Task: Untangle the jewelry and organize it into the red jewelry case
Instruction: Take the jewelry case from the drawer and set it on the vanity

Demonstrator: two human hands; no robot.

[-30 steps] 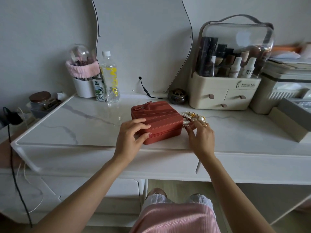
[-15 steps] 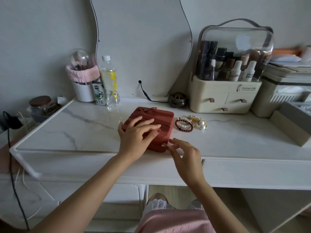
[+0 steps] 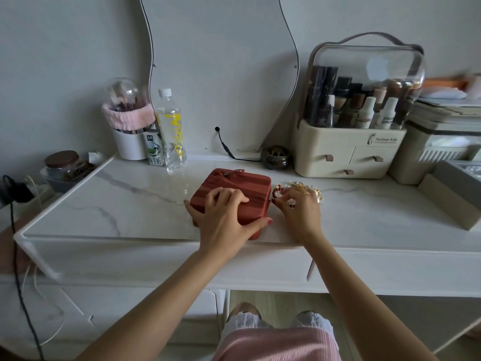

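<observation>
Red jewelry case (image 3: pixel 238 188): closed, on the marble-topped vanity (image 3: pixel 125 204) near its front edge. Your left hand (image 3: pixel 223 220) grips it, fingers curled over the lid, thumb along the front. Tangled jewelry (image 3: pixel 279 194): just right of the case, beaded bracelet visible. Your right hand (image 3: pixel 299 212) covers the pile, fingertips pinching into it.
</observation>
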